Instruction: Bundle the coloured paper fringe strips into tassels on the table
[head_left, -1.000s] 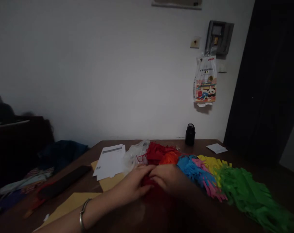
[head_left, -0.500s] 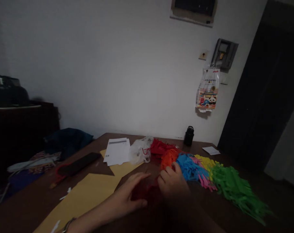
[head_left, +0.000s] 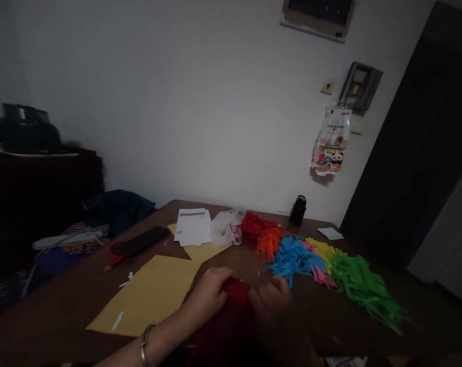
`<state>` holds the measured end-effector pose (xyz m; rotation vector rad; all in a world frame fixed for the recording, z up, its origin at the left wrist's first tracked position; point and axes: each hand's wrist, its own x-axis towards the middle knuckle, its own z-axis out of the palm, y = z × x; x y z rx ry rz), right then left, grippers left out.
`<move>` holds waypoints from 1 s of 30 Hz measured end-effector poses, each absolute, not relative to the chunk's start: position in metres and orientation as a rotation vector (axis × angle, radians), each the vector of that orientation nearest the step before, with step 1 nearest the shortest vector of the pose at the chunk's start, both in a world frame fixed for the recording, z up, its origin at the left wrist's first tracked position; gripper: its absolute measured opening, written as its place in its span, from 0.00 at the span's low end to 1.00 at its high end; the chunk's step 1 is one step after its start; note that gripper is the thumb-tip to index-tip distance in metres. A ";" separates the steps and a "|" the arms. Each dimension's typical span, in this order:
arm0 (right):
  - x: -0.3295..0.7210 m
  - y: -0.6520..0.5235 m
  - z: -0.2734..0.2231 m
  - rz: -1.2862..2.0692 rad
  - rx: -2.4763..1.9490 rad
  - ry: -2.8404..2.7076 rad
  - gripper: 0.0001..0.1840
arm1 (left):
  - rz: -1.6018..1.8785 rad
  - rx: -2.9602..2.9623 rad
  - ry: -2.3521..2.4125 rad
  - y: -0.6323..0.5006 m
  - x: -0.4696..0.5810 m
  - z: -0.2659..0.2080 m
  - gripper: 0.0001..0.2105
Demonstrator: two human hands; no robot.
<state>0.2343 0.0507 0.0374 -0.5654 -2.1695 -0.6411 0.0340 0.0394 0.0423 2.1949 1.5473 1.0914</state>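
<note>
A piece of red paper or cloth (head_left: 236,291) is stretched between my two hands near the front of the table; its lower part is lost in shadow. My left hand (head_left: 214,290), with a bracelet on the wrist, grips its left edge. On the opposite edge, my right hand (head_left: 272,302) is closed with the fingers curled. Beyond my hands lie fringed bunches of red strips (head_left: 255,229), orange strips (head_left: 269,242) and blue strips (head_left: 295,257). Pink strips (head_left: 322,275), yellow strips (head_left: 320,250) and a green bunch (head_left: 362,285) continue to the right.
A brown paper sheet (head_left: 150,290) lies left of my hands, with white scraps on it. Farther back are white papers (head_left: 193,227), a clear plastic bag (head_left: 223,228), a dark flat object (head_left: 142,242) and a black bottle (head_left: 298,210). A white card (head_left: 330,233) lies at the back right.
Both hands now hold the red piece up between them, where before my left hand was spread open above it. The view has shifted slightly, so the table appears higher.
</note>
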 end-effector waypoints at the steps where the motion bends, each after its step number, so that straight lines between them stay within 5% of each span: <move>1: 0.237 0.052 0.032 -0.572 -0.604 -2.192 0.14 | 1.086 2.209 1.534 0.035 0.034 0.041 0.23; 8: 0.246 0.056 0.021 -0.321 -0.565 -2.133 0.11 | 1.203 1.871 1.223 0.027 0.047 0.014 0.28; 15: 0.262 0.051 0.028 -0.478 -0.508 -2.061 0.16 | 1.133 1.416 1.123 0.050 0.035 0.009 0.09; 19: 0.281 0.078 0.025 -0.545 -0.532 -2.122 0.16 | 1.059 1.367 1.167 0.055 0.014 0.025 0.08; 26: 0.305 0.104 0.072 -0.649 -0.588 -2.109 0.18 | 1.113 1.761 1.392 0.057 -0.035 0.077 0.13; 30: 0.281 0.094 0.034 -0.743 -0.400 -2.260 0.20 | 1.051 2.236 1.671 0.047 -0.076 0.062 0.18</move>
